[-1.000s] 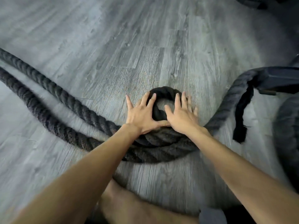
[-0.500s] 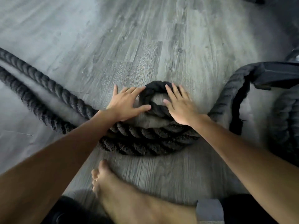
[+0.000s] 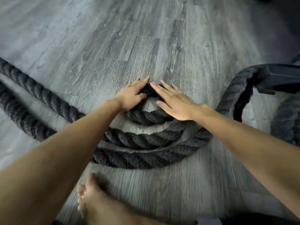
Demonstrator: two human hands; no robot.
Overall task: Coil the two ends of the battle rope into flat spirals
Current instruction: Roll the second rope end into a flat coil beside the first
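Grey wood-grain floor [image 3: 162, 38] carries the work, and near its middle the battle rope [image 3: 146, 140] is laid in a loose flat spiral of about three turns. The innermost loop [image 3: 146, 116] is covered on its far side by both hands. The left hand [image 3: 131, 96] is spread over the loop's far left, fingers straight and thumb set against the rope. The right hand [image 3: 177, 103] is laid flat along the loop's right side, fingers straight. Nothing is gripped by either; the rope is only pressed. Since half a second ago both hands have been shifted from the loop's flanks to its far side, so that the fingertips almost meet. Bare floor is now seen between the inner loop and the second turn, where the turns lay closer before. It is judged that the centre is being reshaped, and that the outer turns must be drawn in before this end counts as a tight spiral. Two straight runs of rope [image 3: 40, 93] are stretched toward the floor's left side. A further stretch of rope [image 3: 230, 98] is curved up to a dark frame [image 3: 279, 77] at the right. A bare foot [image 3: 97, 207] is planted at the near side.
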